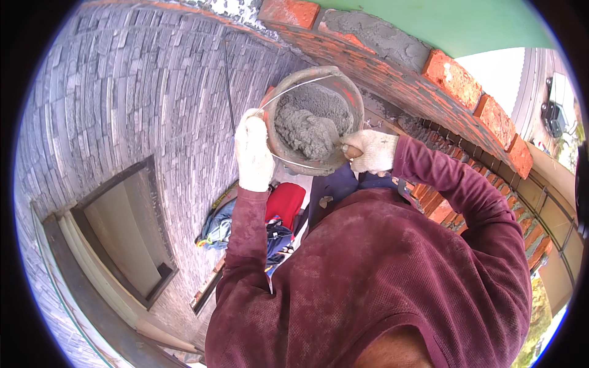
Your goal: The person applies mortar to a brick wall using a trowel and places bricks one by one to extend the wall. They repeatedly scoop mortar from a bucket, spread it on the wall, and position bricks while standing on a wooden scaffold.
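Note:
A bucket (358, 110) with a mortar-caked rim and a thin wire handle is held up in front of my body. Wet grey mortar (302, 130) lies heaped inside it. My left hand (255, 147), in a white work glove, is closed on the bucket's left side where the wire handle passes; its fingertips are partly hidden. At the bucket's lower right rim, my gloved right hand (372, 151) wraps round the wooden handle of a trowel (327, 136). The trowel's blade rests in the mortar, partly covered by it.
An unfinished brick wall (454, 78) runs along the right, with a mortar bed (377, 34) and several loose-set bricks on top. Grey stone-clad wall (129, 98) with a window opening (126, 233) stands left. Red cloth (286, 202) and dark clothes (219, 224) lie below.

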`<state>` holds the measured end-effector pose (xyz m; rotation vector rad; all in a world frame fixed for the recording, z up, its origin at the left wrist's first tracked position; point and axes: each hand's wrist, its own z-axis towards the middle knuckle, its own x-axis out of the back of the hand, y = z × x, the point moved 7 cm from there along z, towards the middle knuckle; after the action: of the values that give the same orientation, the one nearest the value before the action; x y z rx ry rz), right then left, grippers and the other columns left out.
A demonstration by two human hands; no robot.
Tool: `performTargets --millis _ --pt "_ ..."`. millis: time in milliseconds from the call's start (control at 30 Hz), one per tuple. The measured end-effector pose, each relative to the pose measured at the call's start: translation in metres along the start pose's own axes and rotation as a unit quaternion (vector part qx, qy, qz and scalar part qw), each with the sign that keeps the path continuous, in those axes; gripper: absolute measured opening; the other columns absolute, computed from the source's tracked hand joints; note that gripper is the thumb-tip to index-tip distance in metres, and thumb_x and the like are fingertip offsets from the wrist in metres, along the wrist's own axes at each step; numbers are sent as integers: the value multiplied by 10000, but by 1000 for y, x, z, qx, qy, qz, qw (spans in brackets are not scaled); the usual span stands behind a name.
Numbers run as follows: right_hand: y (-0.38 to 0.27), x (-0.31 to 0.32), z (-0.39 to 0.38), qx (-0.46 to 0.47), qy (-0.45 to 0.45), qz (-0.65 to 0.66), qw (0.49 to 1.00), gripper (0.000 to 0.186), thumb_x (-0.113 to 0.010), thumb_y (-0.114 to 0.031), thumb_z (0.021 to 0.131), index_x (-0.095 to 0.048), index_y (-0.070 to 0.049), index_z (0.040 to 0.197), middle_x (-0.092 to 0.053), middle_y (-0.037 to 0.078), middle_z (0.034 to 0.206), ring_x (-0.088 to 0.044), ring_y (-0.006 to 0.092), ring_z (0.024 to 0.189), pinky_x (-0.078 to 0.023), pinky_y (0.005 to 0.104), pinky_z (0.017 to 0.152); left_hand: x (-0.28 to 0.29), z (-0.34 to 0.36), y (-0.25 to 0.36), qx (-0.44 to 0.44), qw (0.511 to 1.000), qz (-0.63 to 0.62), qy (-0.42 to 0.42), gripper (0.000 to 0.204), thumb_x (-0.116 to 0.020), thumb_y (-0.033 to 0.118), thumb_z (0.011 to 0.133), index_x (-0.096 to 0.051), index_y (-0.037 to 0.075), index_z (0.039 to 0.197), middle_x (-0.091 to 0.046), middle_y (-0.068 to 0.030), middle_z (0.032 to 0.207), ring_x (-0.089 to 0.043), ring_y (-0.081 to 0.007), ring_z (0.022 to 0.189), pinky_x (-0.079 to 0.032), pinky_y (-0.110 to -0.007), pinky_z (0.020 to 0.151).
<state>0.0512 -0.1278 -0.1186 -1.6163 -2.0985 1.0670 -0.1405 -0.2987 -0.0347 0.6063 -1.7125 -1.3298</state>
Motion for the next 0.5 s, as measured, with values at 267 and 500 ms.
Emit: performTargets --millis 267,500 --pt "-7 38 19 74 -12 -79 994 359 -692 -123 824 -620 -37 1166 -599 12 741 -612 136 559 -519 306 473 11 -8 -55 113 982 -146 51 393 -425 366 1143 -619 25 1133 -602 -45 1057 -530 -125 998 -453 -309 896" --pt "-63 84 -9 43 55 -62 996 357 -713 -72 857 -622 -20 1198 -549 -52 704 -570 65 554 -503 269 490 35 24 -107 115 981 -125 98 453 -389 428 1150 -594 27 1192 -601 -60 1116 -549 -154 1042 -462 -341 954"
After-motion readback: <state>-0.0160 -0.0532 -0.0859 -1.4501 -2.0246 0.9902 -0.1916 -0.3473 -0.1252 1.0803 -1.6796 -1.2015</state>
